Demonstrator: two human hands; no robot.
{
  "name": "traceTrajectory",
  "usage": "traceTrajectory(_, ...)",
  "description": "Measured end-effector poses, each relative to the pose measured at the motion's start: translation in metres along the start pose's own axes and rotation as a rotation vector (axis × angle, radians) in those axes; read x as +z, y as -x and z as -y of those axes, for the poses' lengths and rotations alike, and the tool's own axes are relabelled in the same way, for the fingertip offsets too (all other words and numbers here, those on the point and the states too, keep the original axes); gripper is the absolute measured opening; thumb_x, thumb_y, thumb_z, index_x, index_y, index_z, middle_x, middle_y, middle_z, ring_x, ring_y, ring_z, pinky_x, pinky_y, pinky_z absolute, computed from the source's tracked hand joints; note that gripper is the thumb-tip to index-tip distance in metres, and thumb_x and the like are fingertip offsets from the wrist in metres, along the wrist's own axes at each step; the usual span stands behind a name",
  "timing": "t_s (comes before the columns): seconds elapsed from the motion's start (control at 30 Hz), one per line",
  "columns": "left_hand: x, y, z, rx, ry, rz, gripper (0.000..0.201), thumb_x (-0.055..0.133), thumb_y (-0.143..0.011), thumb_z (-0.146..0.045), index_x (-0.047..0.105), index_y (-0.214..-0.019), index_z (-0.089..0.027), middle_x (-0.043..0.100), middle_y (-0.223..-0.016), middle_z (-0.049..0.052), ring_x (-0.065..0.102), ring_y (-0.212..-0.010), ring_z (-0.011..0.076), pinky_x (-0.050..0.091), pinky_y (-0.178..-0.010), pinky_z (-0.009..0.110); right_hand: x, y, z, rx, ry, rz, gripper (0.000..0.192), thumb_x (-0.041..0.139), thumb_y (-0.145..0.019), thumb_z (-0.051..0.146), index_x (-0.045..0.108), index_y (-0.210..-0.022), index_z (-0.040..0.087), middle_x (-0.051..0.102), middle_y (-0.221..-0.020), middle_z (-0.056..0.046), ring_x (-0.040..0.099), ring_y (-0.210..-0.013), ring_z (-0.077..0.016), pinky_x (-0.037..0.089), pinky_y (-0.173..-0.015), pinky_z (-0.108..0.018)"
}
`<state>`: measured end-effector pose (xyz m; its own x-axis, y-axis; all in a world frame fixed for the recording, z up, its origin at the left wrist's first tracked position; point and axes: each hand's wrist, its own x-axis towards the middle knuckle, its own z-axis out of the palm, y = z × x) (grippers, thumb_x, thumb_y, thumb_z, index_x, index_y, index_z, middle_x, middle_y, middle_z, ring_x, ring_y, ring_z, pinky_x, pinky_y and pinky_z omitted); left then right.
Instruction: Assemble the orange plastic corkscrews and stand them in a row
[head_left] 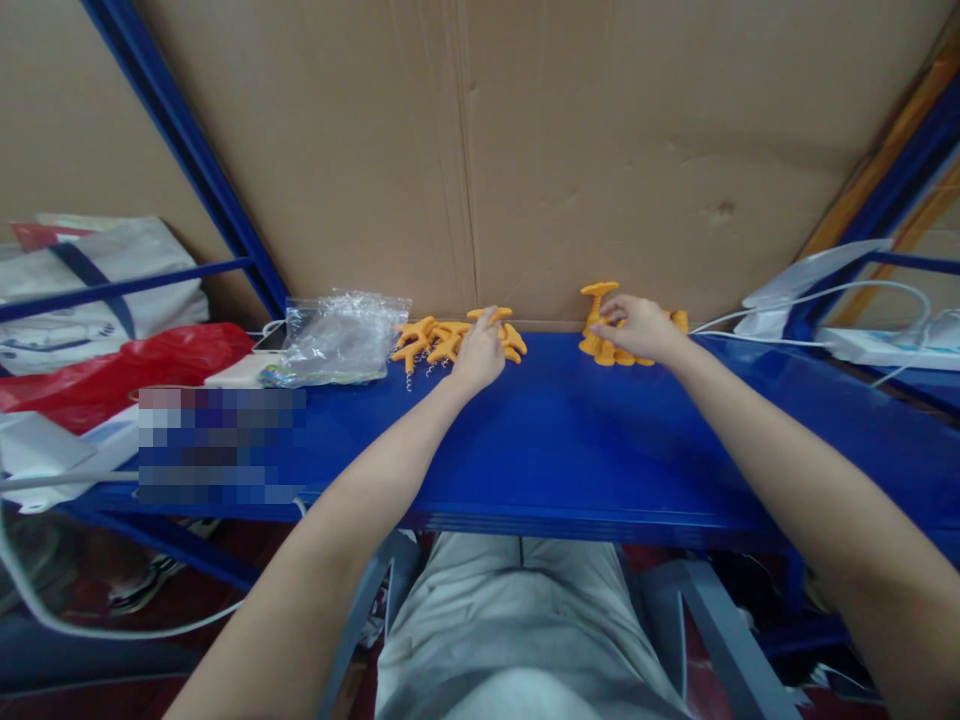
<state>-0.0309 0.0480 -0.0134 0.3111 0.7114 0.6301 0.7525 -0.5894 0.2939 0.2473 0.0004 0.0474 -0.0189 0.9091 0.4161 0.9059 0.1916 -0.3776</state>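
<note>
Head view | left hand grasping one orange plastic claw-shaped piece from the loose pile at blue table's far edge | right hand grasping stacked orange pieces | steady the stack, lift one piece clear.

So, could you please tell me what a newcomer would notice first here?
Bright orange plastic pieces stand out against the blue shelf, clustered by the cardboard backing. The left hand rests on that cluster, and the right hand covers a second orange pile. A crumpled clear bag lies further left.
</note>
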Motion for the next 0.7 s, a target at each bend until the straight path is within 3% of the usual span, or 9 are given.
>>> traceTrajectory(0.07,-0.002,0.001,-0.006,0.027,0.020,-0.001,0.050,0.045,-0.092,-0.012,0.058,-0.138,-0.025,0.053,-0.156,0.010,0.046,-0.149,0.0275,0.042,-0.124,0.051,0.012,0.012,0.005,-0.018,-0.001,0.082,0.028,0.071,-0.087,0.036,0.072,-0.113,0.025,0.076,-0.108,-0.010,0.071,-0.101,-0.0319,0.053,-0.093,-0.044)
traceTrajectory(0.23,-0.005,0.004,-0.017,0.103,0.019,0.016,0.056,0.042,-0.093,-0.010,0.049,-0.147,-0.022,0.036,-0.168,0.010,0.038,-0.154,0.0239,0.042,-0.123,0.045,0.037,0.022,0.003,-0.091,-0.019,0.132,0.024,0.073,-0.086,0.028,0.074,-0.108,0.020,0.077,-0.109,-0.013,0.072,-0.102,-0.0331,0.054,-0.095,-0.045)
traceTrajectory(0.4,-0.008,0.005,-0.019,0.174,0.014,0.033,0.042,0.043,-0.098,-0.015,0.054,-0.138,-0.023,0.026,-0.172,0.011,0.043,-0.151,0.0256,0.044,-0.120,0.045,0.052,0.024,-0.007,-0.161,-0.215,0.208,0.011,0.076,-0.082,0.029,0.071,-0.087,0.022,0.078,-0.095,-0.005,0.072,-0.090,-0.0236,0.057,-0.087,-0.035)
traceTrajectory(0.5,-0.008,0.005,-0.019,0.176,0.007,0.041,0.031,0.049,-0.098,-0.017,0.059,-0.128,-0.020,0.027,-0.171,0.015,0.049,-0.146,0.0286,0.044,-0.118,0.046,0.061,0.025,-0.009,-0.186,-0.286,0.224,0.014,0.077,-0.080,0.029,0.066,-0.081,0.021,0.076,-0.092,-0.005,0.071,-0.090,-0.0226,0.056,-0.086,-0.034)
traceTrajectory(0.7,-0.008,0.003,-0.022,0.131,-0.103,0.032,0.016,0.052,-0.099,-0.023,0.067,-0.102,-0.018,0.044,-0.161,0.016,0.058,-0.134,0.0304,0.047,-0.114,0.049,0.060,0.028,-0.001,-0.317,0.025,0.156,0.009,0.068,-0.086,0.027,0.065,-0.093,0.022,0.074,-0.091,-0.007,0.069,-0.084,-0.0247,0.053,-0.081,-0.035)
